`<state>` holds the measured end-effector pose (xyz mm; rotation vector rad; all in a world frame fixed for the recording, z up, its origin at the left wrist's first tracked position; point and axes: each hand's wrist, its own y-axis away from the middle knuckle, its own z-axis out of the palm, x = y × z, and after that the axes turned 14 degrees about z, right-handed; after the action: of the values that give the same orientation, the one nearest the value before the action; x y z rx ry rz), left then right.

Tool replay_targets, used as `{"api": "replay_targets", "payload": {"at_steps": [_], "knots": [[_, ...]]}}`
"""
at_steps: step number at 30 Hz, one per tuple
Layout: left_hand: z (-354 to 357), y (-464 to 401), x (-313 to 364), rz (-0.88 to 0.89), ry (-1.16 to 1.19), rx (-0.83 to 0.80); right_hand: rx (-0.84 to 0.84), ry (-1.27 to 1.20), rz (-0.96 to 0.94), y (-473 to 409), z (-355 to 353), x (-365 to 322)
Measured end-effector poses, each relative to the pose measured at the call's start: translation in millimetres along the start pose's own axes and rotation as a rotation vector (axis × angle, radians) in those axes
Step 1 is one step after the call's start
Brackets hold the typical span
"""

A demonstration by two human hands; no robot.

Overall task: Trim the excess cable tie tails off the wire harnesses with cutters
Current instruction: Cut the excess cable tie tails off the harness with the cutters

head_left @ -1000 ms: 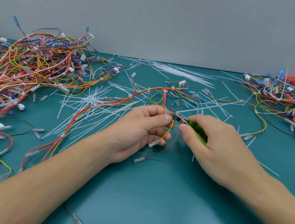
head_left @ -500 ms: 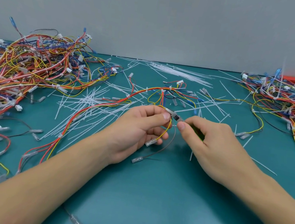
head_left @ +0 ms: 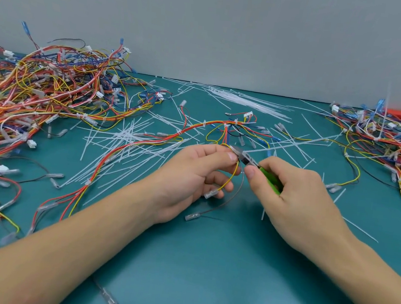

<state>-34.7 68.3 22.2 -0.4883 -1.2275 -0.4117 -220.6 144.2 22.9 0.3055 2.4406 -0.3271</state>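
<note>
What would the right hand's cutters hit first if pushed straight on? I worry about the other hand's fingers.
Probably the left hand: the cutters in the right hand point at its thumb tip, beside the pinched wire harness. Depth is unclear.

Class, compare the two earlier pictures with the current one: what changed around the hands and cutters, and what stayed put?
A long white cable tie tail now juts up and right from the cutters, and their green handle shows again. The left hand keeps pinching the harness; the right hand keeps gripping the cutters. Both wire piles stayed put.
</note>
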Motion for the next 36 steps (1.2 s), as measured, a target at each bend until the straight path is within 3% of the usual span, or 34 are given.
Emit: {"api": "replay_targets", "payload": {"at_steps": [30,36], "knots": [[-2.1,-0.7,-0.9,-0.007,0.033,0.006,-0.106,-0.03,0.006,-3.2,-7.0,2.4],[-2.3,-0.3,1.8,-0.034,0.057,0.021,-0.064,-0.118,0.044,-5.3,-5.2,0.3]]}}
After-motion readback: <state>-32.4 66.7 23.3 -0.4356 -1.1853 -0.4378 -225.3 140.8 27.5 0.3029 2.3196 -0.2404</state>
